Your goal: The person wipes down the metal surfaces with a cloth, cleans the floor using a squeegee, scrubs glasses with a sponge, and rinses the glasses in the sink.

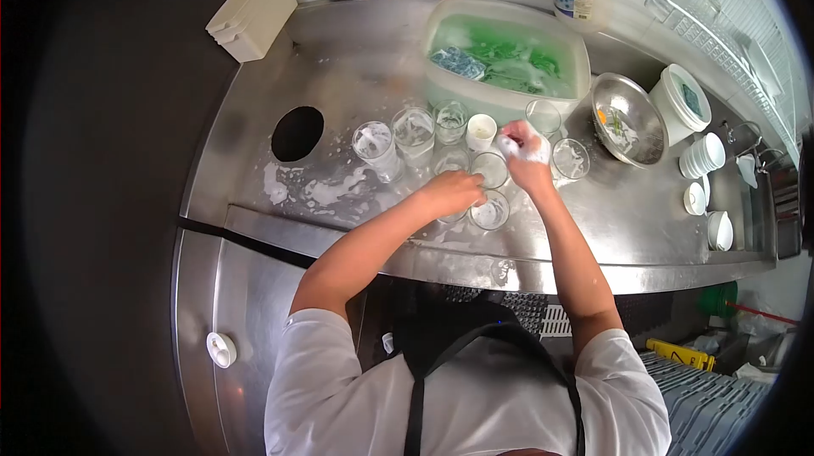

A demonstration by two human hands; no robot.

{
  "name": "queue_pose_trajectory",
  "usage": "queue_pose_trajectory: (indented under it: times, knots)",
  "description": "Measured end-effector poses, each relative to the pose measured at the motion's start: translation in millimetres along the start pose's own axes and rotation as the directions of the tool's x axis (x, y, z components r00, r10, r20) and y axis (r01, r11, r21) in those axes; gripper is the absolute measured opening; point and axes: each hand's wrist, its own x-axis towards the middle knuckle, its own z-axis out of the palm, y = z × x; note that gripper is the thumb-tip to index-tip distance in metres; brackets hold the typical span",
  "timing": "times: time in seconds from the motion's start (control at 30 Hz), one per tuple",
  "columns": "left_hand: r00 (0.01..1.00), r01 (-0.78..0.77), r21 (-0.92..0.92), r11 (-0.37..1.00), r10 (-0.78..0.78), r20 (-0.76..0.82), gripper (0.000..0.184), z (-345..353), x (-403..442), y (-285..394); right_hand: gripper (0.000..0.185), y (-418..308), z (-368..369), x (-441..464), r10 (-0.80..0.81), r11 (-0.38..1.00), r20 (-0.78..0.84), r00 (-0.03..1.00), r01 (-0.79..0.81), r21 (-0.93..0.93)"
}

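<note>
My left hand (456, 192) is closed at the rim of a drinking glass (490, 213) near the counter's front edge. Foam covers my right hand (524, 143), whose fingers are curled; what they hold, if anything, is hidden by suds. A white cup (481, 130) stands just left of my right hand, and a soapy glass (570, 159) to its right. Between my hands is another glass (489, 169). Further left, a tall sudsy glass (374, 147) and a second foamy glass (415, 131) stand together, beside a clear glass (451, 119).
Behind the glasses sits a tub (579, 66) of green soapy water with a blue-white sponge (458, 63). To the right are a steel bowl (649, 130), a white bucket (678, 108) and stacked white cups (702, 156). A round hole (298, 134) opens in the counter at left.
</note>
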Motion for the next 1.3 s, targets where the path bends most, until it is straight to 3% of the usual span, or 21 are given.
queue_pose_trajectory:
  times: [0.07, 0.1, 0.2, 0.3, 0.4, 0.43, 0.53, 0.6, 0.67, 0.73, 0.77, 0.87, 0.9, 1.03, 1.13, 1.17, 1.2, 1.27, 1.3]
  knots:
    - [0.999, 0.02, -0.009, 1.0, -0.02, -0.031, 0.015, 1, -17, 0, 0.013, 21, 22, 12, -0.04, 0.998, 0.104, 0.994, 0.035, 0.047]
    - [0.999, 0.039, -0.02, 0.999, -0.04, -0.035, 0.015, 1, -28, 1, 0.015, 25, 33, 19, -0.123, 0.987, 0.164, 0.979, 0.139, -0.085]
    - [0.992, 0.128, -0.045, 0.991, -0.129, -0.006, 0.016, -7, -58, 3, 0.02, 35, 74, 38, -0.381, 0.876, 0.164, 0.91, 0.412, -0.25]
    - [0.982, 0.183, -0.091, 0.979, -0.186, -0.023, 0.016, -7, -78, -1, 0.02, 54, 107, 42, -0.111, 0.878, 0.416, 0.903, 0.285, -0.384]
    - [0.968, 0.251, -0.126, 0.96, -0.251, 0.011, 0.02, -8, -89, -4, 0.016, 58, 115, 27, 0.033, 0.822, 0.438, 0.898, 0.225, -0.523]
    - [0.96, 0.28, -0.133, 0.951, -0.278, 0.032, 0.023, -7, -91, -5, 0.015, 56, 107, 16, -0.012, 0.846, 0.456, 0.89, 0.252, -0.47]
    - [0.958, 0.271, -0.161, 0.949, -0.282, -0.048, 0.029, 1, -96, -4, 0.015, 59, 85, -31, -0.104, 0.905, 0.339, 0.935, 0.23, -0.357]
    - [0.959, 0.269, -0.155, 0.95, -0.28, -0.047, 0.03, 3, -98, -6, 0.017, 45, 54, -66, -0.11, 0.825, 0.4, 0.91, 0.308, -0.474]
    - [0.953, 0.293, -0.155, 0.943, -0.301, -0.03, 0.029, 4, -97, -3, 0.018, 22, 18, -98, -0.041, 0.909, 0.329, 0.943, 0.173, -0.38]
    - [0.939, 0.34, -0.157, 0.927, -0.343, 0.007, 0.027, 2, -92, 4, 0.024, 19, -9, -126, 0.076, 0.903, 0.283, 0.956, 0.054, -0.427]
    - [0.939, 0.341, -0.173, 0.924, -0.345, 0.006, 0.029, 2, -88, 7, 0.029, 16, -18, -139, 0.138, 0.895, 0.257, 0.956, -0.009, -0.446]
    - [0.944, 0.319, -0.221, 0.922, -0.331, -0.018, 0.033, 0, -74, 9, 0.055, 7, -31, -165, 0.058, 0.878, -0.161, 0.985, -0.127, -0.462]
    - [0.949, 0.295, -0.235, 0.926, -0.312, -0.04, 0.033, 1, -70, 7, 0.083, 9, -32, -169, 0.141, 0.848, -0.192, 0.971, -0.219, -0.482]
    - [0.958, 0.194, -0.356, 0.914, -0.255, -0.132, 0.035, -4, -59, -2, 0.103, 52, -11, -162, 0.127, 0.99, -0.212, 0.969, -0.138, -0.04]
    - [0.884, 0.31, -0.668, 0.676, -0.463, -0.058, 0.033, 0, -59, -7, 0.097, 53, -6, -152, 0.225, 0.97, -0.242, 0.944, -0.24, -0.034]
    - [0.881, 0.271, -0.835, 0.478, -0.474, 0.015, 0.037, 23, -61, -25, 0.096, 49, -5, -154, 0.238, 0.971, -0.265, 0.935, -0.239, 0.028]
    - [0.867, 0.186, -0.904, 0.384, -0.498, -0.033, 0.039, 23, -63, -19, 0.095, 46, -4, -156, 0.251, 0.968, -0.288, 0.924, -0.235, 0.091]
    - [0.828, 0.0, -0.986, 0.168, -0.552, -0.094, 0.044, 14, -61, 2, 0.092, 42, -4, -160, 0.283, 0.953, -0.338, 0.898, -0.223, 0.205]
    - [0.802, -0.004, -1.0, -0.005, -0.598, 0.0, 0.036, 11, -60, 6, 0.093, 36, -7, -165, 0.279, 0.933, -0.382, 0.881, -0.155, 0.324]
